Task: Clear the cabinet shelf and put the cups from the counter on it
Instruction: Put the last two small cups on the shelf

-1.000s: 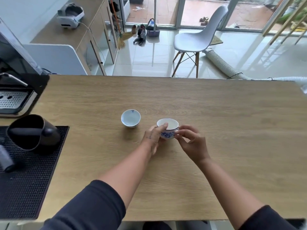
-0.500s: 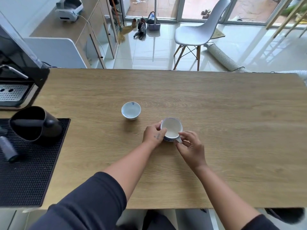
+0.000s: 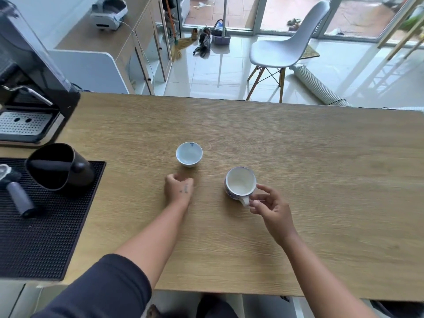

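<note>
Two cups stand on the wooden counter (image 3: 298, 157). A small white handleless cup (image 3: 189, 154) with a blue mark inside sits mid-counter. To its right is a white mug with a blue pattern (image 3: 240, 185), upright and empty. My right hand (image 3: 269, 206) pinches the mug's handle between thumb and fingers. My left hand (image 3: 179, 188) rests on the counter just in front of the small cup, fingers curled under, holding nothing and apart from the cup. No cabinet shelf is in view.
At the left stand an espresso machine (image 3: 29, 88), a black knock box (image 3: 57, 167) and a portafilter (image 3: 18, 196) on a black rubber mat (image 3: 46, 237). Beyond the counter are a white chair (image 3: 284, 49), a hose and low cabinets (image 3: 146, 42).
My left hand has let go of the mug and moved left, toward the small cup. My right hand has kept hold of the mug's handle.
</note>
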{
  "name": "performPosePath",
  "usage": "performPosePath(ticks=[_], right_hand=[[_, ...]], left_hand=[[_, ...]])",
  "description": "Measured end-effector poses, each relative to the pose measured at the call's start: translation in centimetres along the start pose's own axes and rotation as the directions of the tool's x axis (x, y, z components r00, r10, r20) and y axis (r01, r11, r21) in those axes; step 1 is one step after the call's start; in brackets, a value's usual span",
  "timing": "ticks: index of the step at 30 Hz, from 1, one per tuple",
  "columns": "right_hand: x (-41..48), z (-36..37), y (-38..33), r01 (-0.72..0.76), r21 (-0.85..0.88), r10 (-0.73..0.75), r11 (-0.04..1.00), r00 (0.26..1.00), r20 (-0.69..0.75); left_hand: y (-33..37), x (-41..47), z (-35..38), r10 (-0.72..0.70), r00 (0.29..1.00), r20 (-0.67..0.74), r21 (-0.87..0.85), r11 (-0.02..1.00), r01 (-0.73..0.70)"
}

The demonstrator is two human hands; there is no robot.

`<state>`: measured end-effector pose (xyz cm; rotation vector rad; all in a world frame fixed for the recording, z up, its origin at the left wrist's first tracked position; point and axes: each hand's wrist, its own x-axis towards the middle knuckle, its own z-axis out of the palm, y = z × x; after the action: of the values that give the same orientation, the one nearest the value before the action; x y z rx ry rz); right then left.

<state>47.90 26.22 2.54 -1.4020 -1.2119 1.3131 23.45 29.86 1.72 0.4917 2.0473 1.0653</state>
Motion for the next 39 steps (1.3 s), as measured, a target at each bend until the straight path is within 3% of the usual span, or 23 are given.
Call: performPosePath(ticks=[4,6,9,15,19,23,29,39], right_hand=[[1.9,-0.4,-0.1,0.031,-0.285,-0.037,0.958,0.999,-0.017],[3.4,-0.5,-0.9,0.055,-0.367,-0.011,0.929,0.993,0.12],[4.7,0.0,-2.4,0.119,-0.585,0.08,0.803,0.95,0.302],[6.5,0.2,-3.1,0.207,-0.658,0.131,0.724,0.895,0.426],[6.4,0.4,-3.4,0.268,-0.691,0.146,0.672,0.866,0.478],[6.0,0.9,-2.9,0.206,-0.638,0.115,0.742,0.898,0.425],[4.1,2.5,-3.4,0.081,-0.601,0.069,0.795,0.972,0.223],[-7.9,6.3,-4.3,0.149,-0.501,-0.121,0.852,0.989,0.089]], left_hand=[[0.7,3.1,-2.1,0.113,0.983,0.144,0.036,0.992,-0.119],[1.3,3.6,-2.3,0.177,0.957,0.231,0.041,0.981,-0.191],[1.7,3.4,-1.8,0.263,0.912,0.315,0.047,0.955,-0.292],[2.0,3.5,-0.3,0.473,0.847,0.243,0.21,0.827,-0.522],[2.1,4.3,-0.1,0.48,0.861,0.17,0.231,0.83,-0.508],[2.0,4.7,0.0,0.493,0.867,0.069,0.237,0.836,-0.494],[1.5,3.2,-1.0,0.492,0.87,0.039,0.2,0.849,-0.489],[-3.1,-5.2,-11.8,0.551,0.832,0.066,0.039,0.832,-0.554]])
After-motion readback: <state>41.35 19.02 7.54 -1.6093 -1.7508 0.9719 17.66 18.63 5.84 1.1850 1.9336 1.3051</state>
